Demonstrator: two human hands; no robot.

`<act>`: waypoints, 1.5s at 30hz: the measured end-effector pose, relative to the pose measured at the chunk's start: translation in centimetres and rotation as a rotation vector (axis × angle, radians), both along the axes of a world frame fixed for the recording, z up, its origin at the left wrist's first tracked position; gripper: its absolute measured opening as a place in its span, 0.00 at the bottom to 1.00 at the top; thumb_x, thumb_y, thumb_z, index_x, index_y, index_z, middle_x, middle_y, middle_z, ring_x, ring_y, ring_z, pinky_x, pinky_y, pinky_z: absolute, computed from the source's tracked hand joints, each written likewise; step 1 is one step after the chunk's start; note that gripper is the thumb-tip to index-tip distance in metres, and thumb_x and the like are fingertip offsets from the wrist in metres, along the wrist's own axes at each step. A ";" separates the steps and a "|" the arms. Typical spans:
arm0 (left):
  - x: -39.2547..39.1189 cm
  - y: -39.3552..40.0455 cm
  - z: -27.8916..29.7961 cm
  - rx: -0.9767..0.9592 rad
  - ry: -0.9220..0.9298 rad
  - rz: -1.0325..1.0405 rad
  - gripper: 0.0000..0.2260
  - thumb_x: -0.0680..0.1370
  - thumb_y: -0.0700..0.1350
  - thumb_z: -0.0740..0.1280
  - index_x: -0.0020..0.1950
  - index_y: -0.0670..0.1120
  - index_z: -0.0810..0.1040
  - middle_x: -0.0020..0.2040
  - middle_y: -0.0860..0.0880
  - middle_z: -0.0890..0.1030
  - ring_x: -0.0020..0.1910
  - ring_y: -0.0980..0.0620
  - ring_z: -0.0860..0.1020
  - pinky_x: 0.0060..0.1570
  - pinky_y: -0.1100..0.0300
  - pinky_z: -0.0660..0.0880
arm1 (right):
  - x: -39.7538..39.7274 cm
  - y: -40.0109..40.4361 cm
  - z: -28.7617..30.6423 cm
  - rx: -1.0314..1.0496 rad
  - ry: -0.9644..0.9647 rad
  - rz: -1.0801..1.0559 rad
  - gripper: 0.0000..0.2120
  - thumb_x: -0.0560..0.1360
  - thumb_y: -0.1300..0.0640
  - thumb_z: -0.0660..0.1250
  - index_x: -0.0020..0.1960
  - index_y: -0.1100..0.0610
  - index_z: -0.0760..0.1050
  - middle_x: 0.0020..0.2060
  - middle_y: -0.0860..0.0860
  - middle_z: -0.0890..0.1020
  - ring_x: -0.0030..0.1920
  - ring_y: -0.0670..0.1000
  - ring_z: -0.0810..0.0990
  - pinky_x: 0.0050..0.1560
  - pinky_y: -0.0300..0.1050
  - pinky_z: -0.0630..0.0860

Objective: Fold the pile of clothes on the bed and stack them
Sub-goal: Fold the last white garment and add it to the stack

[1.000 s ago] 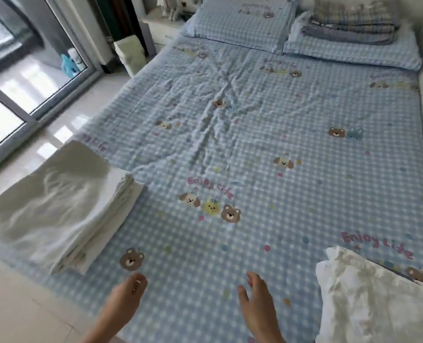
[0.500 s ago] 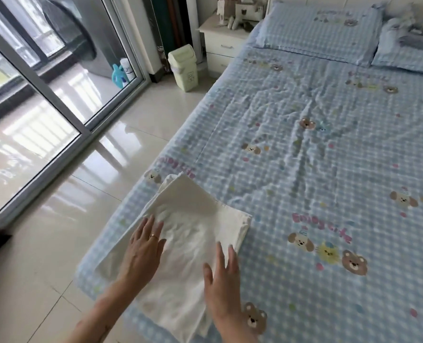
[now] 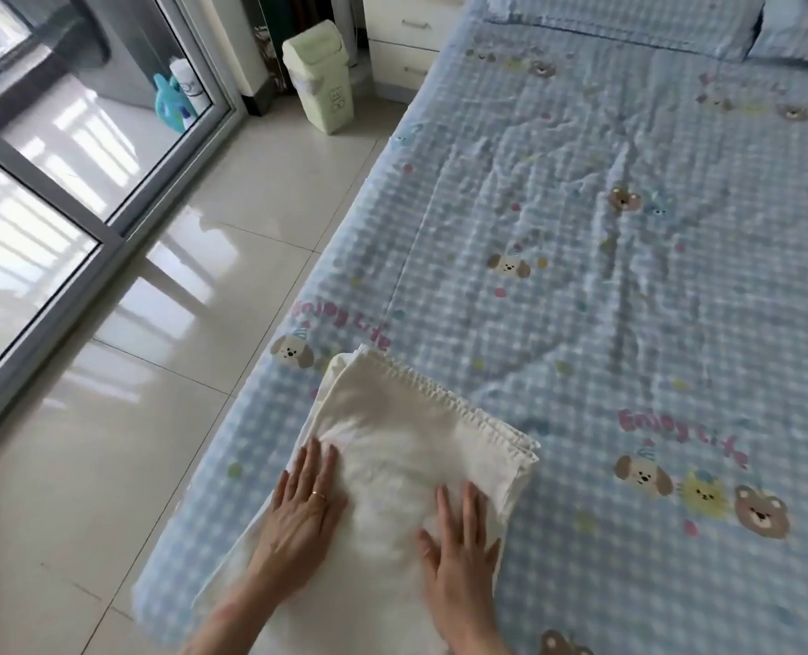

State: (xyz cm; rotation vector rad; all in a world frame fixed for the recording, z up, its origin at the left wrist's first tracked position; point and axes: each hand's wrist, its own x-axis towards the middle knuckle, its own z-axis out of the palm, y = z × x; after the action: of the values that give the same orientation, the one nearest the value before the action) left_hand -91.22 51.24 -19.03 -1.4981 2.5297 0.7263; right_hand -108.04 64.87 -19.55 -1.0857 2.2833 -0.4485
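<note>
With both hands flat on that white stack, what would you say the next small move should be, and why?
Probably smooth outward with the left hand and right hand. Both lie flat on the white folded stack, whose top looks slightly rumpled and whose layered edges sit uneven near the bed corner, so pressing it flat should square it.

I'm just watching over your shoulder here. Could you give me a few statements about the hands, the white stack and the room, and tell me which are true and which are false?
1. Both hands lie flat on the white folded stack. True: the left hand and the right hand press on it with straight fingers.
2. The stack sits in the middle of the bed. False: it lies at the bed's edge, beside the tiled floor.
3. The left hand wears a ring. True.
4. The pale green bin stands on the bed. False: it stands on the floor by the white drawers.
5. The right hand pinches a corner of the stack. False: it rests open on top.
</note>
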 end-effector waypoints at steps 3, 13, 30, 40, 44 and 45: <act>0.5 -1.5 1.1 0.178 0.179 0.384 0.37 0.75 0.58 0.65 0.77 0.45 0.53 0.77 0.47 0.56 0.75 0.52 0.55 0.74 0.53 0.54 | -1.6 2.1 0.9 -0.213 -0.021 -0.288 0.32 0.68 0.62 0.75 0.70 0.62 0.67 0.72 0.59 0.64 0.72 0.50 0.65 0.69 0.34 0.55; 2.5 -6.2 -0.4 0.921 0.236 0.603 0.38 0.59 0.66 0.76 0.63 0.50 0.72 0.53 0.46 0.83 0.49 0.48 0.83 0.51 0.49 0.79 | -1.6 0.9 -0.6 -0.057 -0.164 -0.814 0.41 0.66 0.51 0.77 0.71 0.66 0.63 0.66 0.67 0.68 0.67 0.65 0.69 0.63 0.56 0.71; 2.9 -4.7 -0.2 0.944 0.367 0.664 0.42 0.57 0.68 0.76 0.67 0.59 0.67 0.59 0.54 0.79 0.54 0.53 0.81 0.55 0.50 0.77 | -1.5 1.2 -1.4 -0.060 -0.744 -0.908 0.43 0.60 0.37 0.72 0.69 0.54 0.65 0.60 0.53 0.77 0.61 0.53 0.76 0.65 0.52 0.71; 2.3 -2.1 2.5 0.803 0.469 0.755 0.27 0.58 0.68 0.76 0.54 0.71 0.71 0.58 0.56 0.80 0.54 0.52 0.81 0.56 0.50 0.76 | -3.6 3.1 2.8 -0.100 -0.510 -0.903 0.29 0.64 0.35 0.71 0.58 0.49 0.68 0.41 0.43 0.77 0.46 0.52 0.80 0.41 0.40 0.69; -1.1 -0.1 5.3 0.749 0.504 0.736 0.36 0.52 0.69 0.77 0.57 0.63 0.73 0.49 0.55 0.83 0.47 0.51 0.83 0.43 0.54 0.79 | -6.4 5.5 5.4 -0.094 -0.518 -0.870 0.31 0.63 0.30 0.67 0.58 0.46 0.67 0.43 0.41 0.77 0.44 0.45 0.78 0.37 0.33 0.67; -2.2 0.6 6.2 0.738 0.514 0.725 0.35 0.51 0.68 0.77 0.55 0.62 0.73 0.48 0.55 0.84 0.46 0.52 0.83 0.40 0.56 0.78 | -7.1 6.3 5.8 -0.098 -0.526 -0.880 0.32 0.61 0.28 0.66 0.58 0.46 0.67 0.44 0.42 0.78 0.44 0.45 0.78 0.40 0.35 0.70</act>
State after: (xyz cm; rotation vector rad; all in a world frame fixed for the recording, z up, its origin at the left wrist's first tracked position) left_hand -93.41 51.82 -12.85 -2.0380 1.5064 2.0689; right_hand -115.16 71.15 -13.72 0.0888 2.1378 -1.0432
